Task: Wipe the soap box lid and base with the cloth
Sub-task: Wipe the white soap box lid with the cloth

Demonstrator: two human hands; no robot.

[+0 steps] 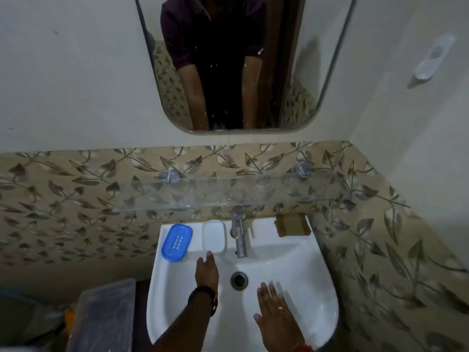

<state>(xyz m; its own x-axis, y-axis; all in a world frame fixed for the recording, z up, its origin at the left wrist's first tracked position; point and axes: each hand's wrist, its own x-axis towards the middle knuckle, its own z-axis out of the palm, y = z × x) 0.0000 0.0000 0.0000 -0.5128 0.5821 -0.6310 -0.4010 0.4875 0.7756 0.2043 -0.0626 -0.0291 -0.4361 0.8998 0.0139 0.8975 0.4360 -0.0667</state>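
Hanging on the far wall, a mirror (pixel 304 34) with rounded corners reflects the person's arms and dark shirt. Below it a white sink (pixel 304 262) fills the near centre, with a clear shelf (pixel 228 191) on the leaf-patterned tiles above. A plastic tub (pixel 101 313) sits near left of the sink.

The right hand (pixel 275 308) hovers palm down over the near right of the basin, fingers straight and together, holding nothing. The left hand (pixel 206 271), a dark band at its wrist, stretches away over the basin with fingers straight. Its tips are just short of the white half (pixel 214 236) of the soap box; I cannot tell if they touch.

The blue half (pixel 177 242) lies on the far left ledge, slots up, its long axis running near to far with the far end leaning right. The white half lies just beside it on the right, also lengthwise near to far, just left of the tap (pixel 238 235). A brown cloth (pixel 291 224) rests on the far right ledge.
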